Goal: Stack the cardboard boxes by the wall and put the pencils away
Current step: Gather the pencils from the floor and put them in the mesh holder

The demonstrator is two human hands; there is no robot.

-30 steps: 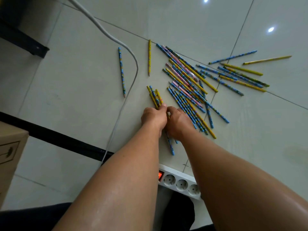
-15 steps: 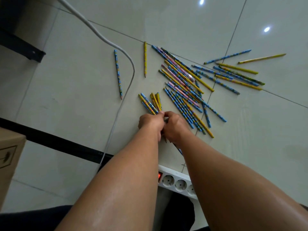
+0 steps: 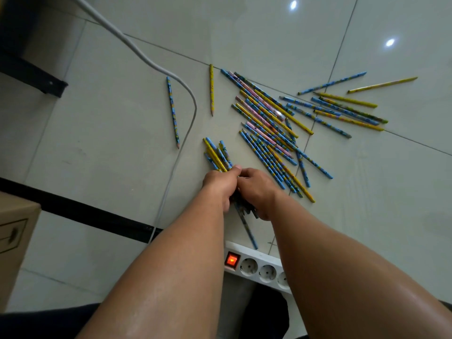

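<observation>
Several blue, yellow and pink pencils lie scattered on the tiled floor, most in a loose pile (image 3: pixel 271 128) ahead of my hands. My left hand (image 3: pixel 220 185) and my right hand (image 3: pixel 256 189) meet around a small bundle of pencils (image 3: pixel 217 155); its far ends fan out past my left thumb and its near ends stick out below my hands. Two single pencils, one blue (image 3: pixel 173 111) and one yellow (image 3: pixel 211 89), lie apart to the left. More pencils (image 3: pixel 347 111) lie at the right. A cardboard box (image 3: pixel 14 238) shows at the left edge.
A white cable (image 3: pixel 186 128) curves across the floor left of the pencils. A white power strip (image 3: pixel 259 265) with a lit red switch lies between my forearms. A black strip (image 3: pixel 80 211) crosses the floor, and a dark furniture foot (image 3: pixel 31 77) stands at upper left.
My hands have closed together on the small bundle and lifted its near ends. The bundle's pencils have been drawn closer side by side. The view has shifted slightly.
</observation>
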